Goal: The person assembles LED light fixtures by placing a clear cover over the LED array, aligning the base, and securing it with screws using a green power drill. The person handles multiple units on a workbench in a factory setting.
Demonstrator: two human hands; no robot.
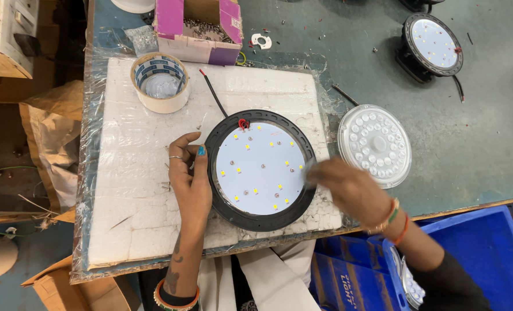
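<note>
A round black lamp housing (260, 219) with a white LED board (260, 168) lies on a white foam pad (135, 190). My left hand (190, 178) rests on the housing's left rim, fingers curled against it. My right hand (349, 190) is blurred at the housing's right rim, fingertips pinched near the board's edge; whether something small is in them I cannot tell. A red and black wire (213, 92) runs from the housing's top toward the back.
A clear round lens cover (374, 144) lies to the right of the pad. A tape roll (160, 82) sits at the pad's back left. A pink cardboard box (199, 29) of screws is behind. Another assembled lamp (432, 46) is at back right. Blue crates (475, 259) stand below the table edge.
</note>
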